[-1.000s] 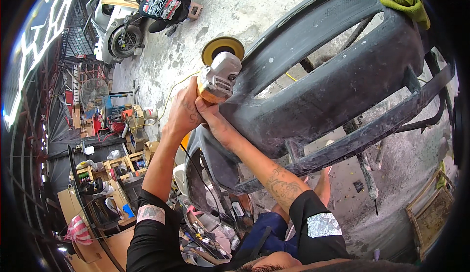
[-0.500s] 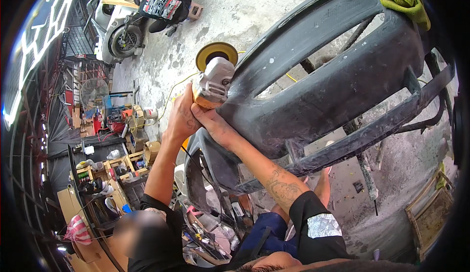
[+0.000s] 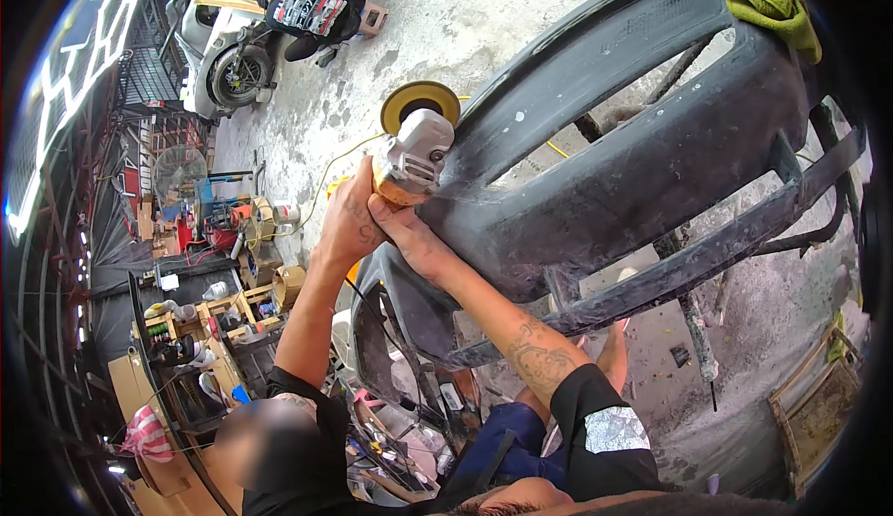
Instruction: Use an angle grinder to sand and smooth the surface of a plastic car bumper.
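Note:
Both my hands are closed around the body of an angle grinder with a silver head and orange-yellow housing. Its round yellow disc with a dark centre points away from me, beside the upper left edge of a dark grey car bumper. My left hand wraps the housing from the left. My right hand grips it from the right, close to the bumper's near left corner. Whether the disc touches the bumper cannot be made out. A dark cord hangs below my hands.
A green cloth drapes over the bumper's far right end. Dark stand legs hold the bumper up. At left are a wooden crate shelf and a fan. A person sits by a car wheel at the back.
The grinder and its disc have shifted slightly to the right along the bumper's edge. Both hands keep their hold.

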Demonstrator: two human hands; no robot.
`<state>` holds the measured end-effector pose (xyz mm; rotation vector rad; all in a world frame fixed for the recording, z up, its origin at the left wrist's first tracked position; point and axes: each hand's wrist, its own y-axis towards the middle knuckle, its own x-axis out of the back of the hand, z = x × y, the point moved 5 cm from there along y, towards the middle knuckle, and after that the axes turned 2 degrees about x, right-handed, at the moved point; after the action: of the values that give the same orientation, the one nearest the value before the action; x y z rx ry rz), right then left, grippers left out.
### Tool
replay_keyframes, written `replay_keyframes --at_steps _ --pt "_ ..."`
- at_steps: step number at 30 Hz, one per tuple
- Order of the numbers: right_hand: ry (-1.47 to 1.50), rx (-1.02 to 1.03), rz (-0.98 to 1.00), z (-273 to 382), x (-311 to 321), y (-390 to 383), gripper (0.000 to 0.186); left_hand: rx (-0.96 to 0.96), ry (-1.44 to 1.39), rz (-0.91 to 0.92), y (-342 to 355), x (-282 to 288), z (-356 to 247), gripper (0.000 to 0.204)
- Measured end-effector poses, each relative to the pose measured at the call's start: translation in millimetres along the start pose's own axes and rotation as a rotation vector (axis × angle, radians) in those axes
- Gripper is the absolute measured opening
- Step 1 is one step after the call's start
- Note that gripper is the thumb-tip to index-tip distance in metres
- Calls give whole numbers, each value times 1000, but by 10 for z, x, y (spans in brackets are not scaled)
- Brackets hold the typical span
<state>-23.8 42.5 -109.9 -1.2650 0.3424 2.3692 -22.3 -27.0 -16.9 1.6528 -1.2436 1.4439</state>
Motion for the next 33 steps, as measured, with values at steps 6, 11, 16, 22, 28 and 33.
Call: replay_keyframes --at_steps 6,11,16,22,28,33 --pt "-36 -53 141 -80 25 35 81 -105 18 -94 -55 -30 68 52" --pt "-154 -75 163 -291 76 76 75 -66 -93 -73 -74 -107 210 54" --pt "-111 -72 165 -195 22 29 76 -55 -60 -51 -110 -82 227 51" --pt "-61 -83 187 -209 42 35 77 -8 13 -58 -110 -13 14 44" --pt "-47 -65 162 -201 25 35 78 -29 -66 -41 -84 -84 205 51" --pt "-41 -59 193 -167 7 39 78 -28 -105 -25 -86 -70 151 58"
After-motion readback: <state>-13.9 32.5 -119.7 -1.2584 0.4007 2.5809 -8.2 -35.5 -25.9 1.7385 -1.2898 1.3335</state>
